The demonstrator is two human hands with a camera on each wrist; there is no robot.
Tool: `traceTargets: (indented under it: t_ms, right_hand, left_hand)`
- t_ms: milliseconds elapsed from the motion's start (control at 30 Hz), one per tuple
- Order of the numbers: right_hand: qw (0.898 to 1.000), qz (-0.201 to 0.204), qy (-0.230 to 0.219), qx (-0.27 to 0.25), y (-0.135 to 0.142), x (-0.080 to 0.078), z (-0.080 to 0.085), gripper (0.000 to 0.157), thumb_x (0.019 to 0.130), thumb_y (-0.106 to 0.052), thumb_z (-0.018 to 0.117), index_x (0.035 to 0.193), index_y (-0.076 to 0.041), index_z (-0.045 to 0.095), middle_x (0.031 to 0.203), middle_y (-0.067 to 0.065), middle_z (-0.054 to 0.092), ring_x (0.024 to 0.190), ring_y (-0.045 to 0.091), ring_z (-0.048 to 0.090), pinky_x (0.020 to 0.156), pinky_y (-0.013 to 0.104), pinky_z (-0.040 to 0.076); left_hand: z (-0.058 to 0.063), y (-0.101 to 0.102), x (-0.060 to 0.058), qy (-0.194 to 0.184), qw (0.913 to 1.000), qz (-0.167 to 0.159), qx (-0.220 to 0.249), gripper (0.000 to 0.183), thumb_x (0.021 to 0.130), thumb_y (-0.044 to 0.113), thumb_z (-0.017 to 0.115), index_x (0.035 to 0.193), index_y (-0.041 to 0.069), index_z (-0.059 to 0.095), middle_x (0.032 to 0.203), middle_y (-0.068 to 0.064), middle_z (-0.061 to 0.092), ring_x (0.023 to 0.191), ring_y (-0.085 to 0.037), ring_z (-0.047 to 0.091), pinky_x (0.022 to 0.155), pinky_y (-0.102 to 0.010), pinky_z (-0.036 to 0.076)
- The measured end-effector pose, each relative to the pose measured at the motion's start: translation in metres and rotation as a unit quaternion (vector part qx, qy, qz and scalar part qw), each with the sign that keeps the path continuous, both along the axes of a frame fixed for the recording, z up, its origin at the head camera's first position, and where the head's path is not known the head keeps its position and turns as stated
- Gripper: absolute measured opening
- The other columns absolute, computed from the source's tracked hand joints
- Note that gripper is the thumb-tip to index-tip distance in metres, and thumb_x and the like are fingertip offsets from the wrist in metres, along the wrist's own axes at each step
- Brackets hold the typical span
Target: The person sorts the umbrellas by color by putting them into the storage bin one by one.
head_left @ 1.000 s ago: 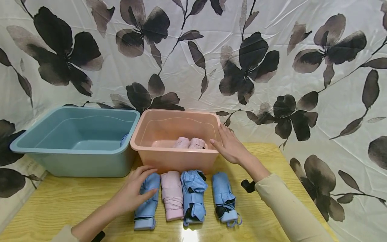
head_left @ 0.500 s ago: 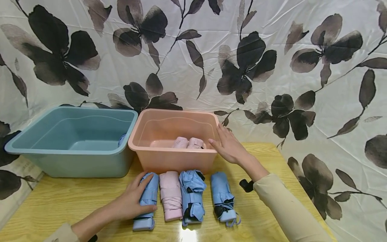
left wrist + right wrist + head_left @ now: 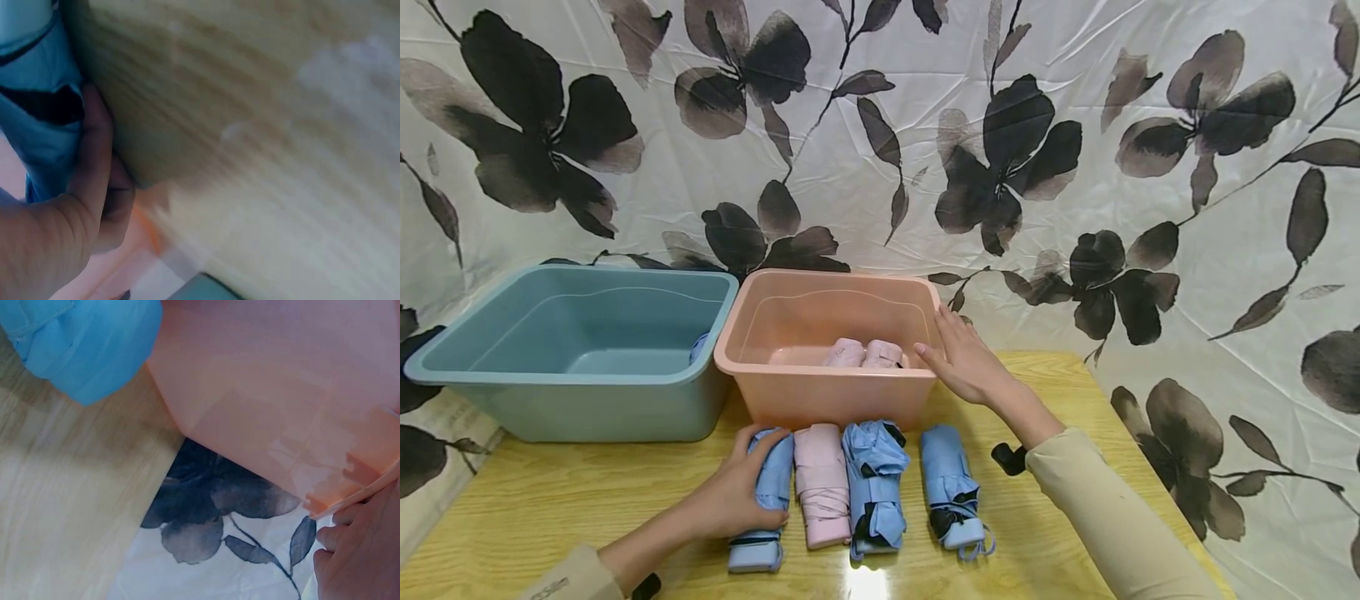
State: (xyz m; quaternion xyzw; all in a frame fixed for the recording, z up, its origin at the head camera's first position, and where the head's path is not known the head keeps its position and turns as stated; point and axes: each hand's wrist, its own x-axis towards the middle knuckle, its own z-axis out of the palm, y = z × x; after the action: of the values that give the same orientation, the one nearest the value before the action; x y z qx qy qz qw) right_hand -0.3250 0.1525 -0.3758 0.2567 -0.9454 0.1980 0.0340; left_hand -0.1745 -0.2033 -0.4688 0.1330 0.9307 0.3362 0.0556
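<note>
My left hand (image 3: 730, 493) grips the leftmost blue folded umbrella (image 3: 756, 553), its thumb on the near right side and its fingers over the far left side. The umbrella lies on the table; the left wrist view shows the fingers along its cloth (image 3: 44, 134). Just right of it lie a pink folded umbrella (image 3: 823, 492), a second blue one (image 3: 880, 492) and, a little apart, a third blue one (image 3: 947, 483). My right hand (image 3: 966, 358) rests with straight fingers against the right rim of the peach bin (image 3: 835, 396).
Two pink rolled umbrellas (image 3: 846, 353) lie inside the peach bin. To its left stands a blue-green bin (image 3: 602, 408), with a bit of something blue at its inner right side. A flower-printed cloth (image 3: 865, 167) hangs behind the wooden table (image 3: 1037, 517).
My left hand has come down from above the leftmost blue umbrella and closed round it. The right hand has stayed at the bin's rim. The head view has shifted slightly.
</note>
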Motion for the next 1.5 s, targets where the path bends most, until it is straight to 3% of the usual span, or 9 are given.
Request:
traceTargets:
  t_ms: [133, 433, 633, 800, 1067, 1133, 1333, 1500]
  right_hand:
    - [1.000, 0.001, 0.000, 0.000, -0.001, 0.000, 0.000, 0.085, 0.109, -0.057, 0.035, 0.163, 0.005, 0.017, 0.172, 0.022, 0.010, 0.158, 0.041, 0.011, 0.126, 0.059, 0.011]
    - [1.000, 0.000, -0.007, -0.008, 0.000, 0.002, -0.001, 0.085, 0.109, -0.056, 0.036, 0.163, 0.005, 0.016, 0.172, 0.021, 0.009, 0.158, 0.042, 0.011, 0.126, 0.058, 0.009]
    - [1.000, 0.000, -0.005, -0.007, 0.001, 0.002, -0.002, 0.084, 0.109, -0.057, 0.035, 0.163, 0.005, 0.016, 0.172, 0.021, 0.009, 0.158, 0.042, 0.010, 0.126, 0.058, 0.008]
    - [1.000, 0.000, -0.002, -0.007, 0.000, 0.001, -0.002, 0.084, 0.109, -0.056, 0.035, 0.163, 0.005, 0.016, 0.172, 0.020, 0.008, 0.158, 0.041, 0.010, 0.126, 0.058, 0.009]
    - [1.000, 0.003, -0.002, -0.008, -0.001, 0.001, 0.000, 0.083, 0.109, -0.055, 0.035, 0.163, 0.005, 0.016, 0.172, 0.021, 0.009, 0.158, 0.041, 0.010, 0.127, 0.057, 0.008]
    - [1.000, 0.002, -0.004, -0.009, -0.001, 0.001, 0.001, 0.083, 0.109, -0.054, 0.036, 0.163, 0.005, 0.016, 0.172, 0.021, 0.008, 0.158, 0.040, 0.010, 0.127, 0.055, 0.008]
    - [1.000, 0.007, -0.003, -0.009, -0.001, 0.000, 0.000, 0.084, 0.109, -0.056, 0.035, 0.163, 0.005, 0.015, 0.172, 0.021, 0.008, 0.158, 0.040, 0.010, 0.127, 0.056, 0.008]
    - [1.000, 0.005, -0.001, -0.008, 0.000, 0.000, -0.002, 0.084, 0.109, -0.055, 0.035, 0.163, 0.006, 0.015, 0.172, 0.022, 0.009, 0.158, 0.040, 0.010, 0.127, 0.057, 0.008]
  left_hand:
    - [-0.003, 0.001, 0.000, -0.005, 0.9997, 0.014, 0.022, 0.110, 0.064, 0.022, 0.092, 0.158, 0.011, 0.036, 0.158, -0.025, 0.015, 0.129, -0.047, 0.046, 0.092, -0.053, 0.050]
    - [-0.008, 0.001, 0.005, 0.000, 0.9987, 0.027, 0.043, 0.109, 0.065, 0.019, 0.093, 0.158, 0.015, 0.036, 0.157, -0.020, 0.017, 0.129, -0.043, 0.046, 0.091, -0.049, 0.050]
    - [-0.002, 0.003, 0.015, 0.029, 0.9966, 0.033, 0.069, 0.108, 0.066, 0.018, 0.095, 0.158, 0.018, 0.037, 0.157, -0.016, 0.018, 0.131, -0.042, 0.044, 0.091, -0.048, 0.050]
    - [0.010, 0.004, 0.023, 0.072, 0.9903, 0.036, 0.113, 0.109, 0.066, 0.016, 0.095, 0.158, 0.020, 0.037, 0.156, -0.015, 0.020, 0.130, -0.043, 0.044, 0.089, -0.049, 0.051]
    - [0.032, 0.005, 0.033, 0.147, 0.9780, 0.049, 0.139, 0.115, 0.066, 0.014, 0.097, 0.160, 0.025, 0.033, 0.159, -0.013, 0.017, 0.130, -0.041, 0.041, 0.088, -0.052, 0.051]
    - [0.039, 0.004, 0.034, 0.175, 0.9736, 0.059, 0.135, 0.117, 0.065, 0.013, 0.098, 0.161, 0.026, 0.033, 0.160, -0.013, 0.017, 0.132, -0.039, 0.040, 0.089, -0.047, 0.051]
    - [0.063, -0.005, 0.034, 0.244, 0.9533, 0.092, 0.152, 0.121, 0.061, 0.003, 0.098, 0.162, 0.022, 0.034, 0.162, -0.013, 0.017, 0.134, -0.034, 0.036, 0.092, -0.016, 0.039]
    - [0.089, -0.017, 0.029, 0.277, 0.9373, 0.105, 0.183, 0.118, 0.062, -0.005, 0.094, 0.161, 0.017, 0.033, 0.164, -0.011, 0.013, 0.132, -0.036, 0.032, 0.077, -0.012, 0.047]
